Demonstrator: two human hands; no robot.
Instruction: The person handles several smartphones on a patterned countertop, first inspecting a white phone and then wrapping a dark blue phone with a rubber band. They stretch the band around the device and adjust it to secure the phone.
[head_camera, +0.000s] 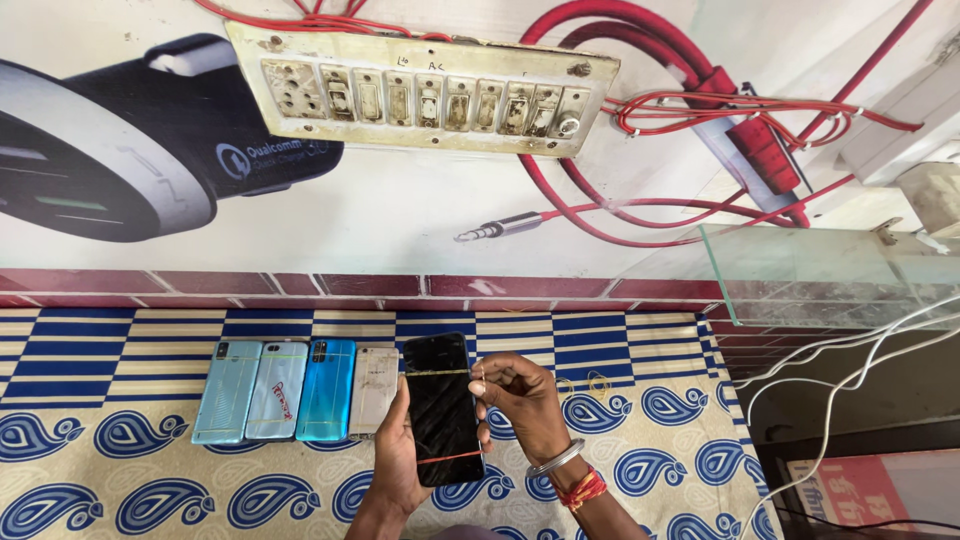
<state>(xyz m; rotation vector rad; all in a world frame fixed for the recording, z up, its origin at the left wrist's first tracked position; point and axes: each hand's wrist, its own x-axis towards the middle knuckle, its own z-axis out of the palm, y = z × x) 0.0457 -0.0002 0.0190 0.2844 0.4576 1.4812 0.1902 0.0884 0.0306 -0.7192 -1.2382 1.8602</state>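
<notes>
Wall: a big printed poster (120, 140) fills it, with a grimy switchboard (420, 90) and red cables (700, 110) over the top; the poster runs off the left edge, so its whole picture can't be read.
Glass shelf: a clear shelf (830, 275) juts out at the right, its far end cut off, white wires (850, 380) trailing below it.
Counter cloth: the blue paisley cloth (120, 480) carries everything; its near edge is out of view.
Row of phones: four phones (295, 390) lie face down side by side, touching, just left of the hands.
Dark phone: the black phone (440, 405) is held up off the cloth, screen towards us, upright with a slight tilt.
Left hand: the left hand (395, 460) is wrapped round the phone's lower half from behind; its fingertips are hidden.
Right hand: the right hand (525, 395) pinches a thin yellow rubber band (440, 372) stretched across the phone's top.
Red band: a second band (450, 458) crosses near the bottom.
Step, as I judge it: banding the phone; seating the yellow band squarely seems next.
Loose bands: more bands (598, 383) lie on the cloth, hard to count.
</notes>
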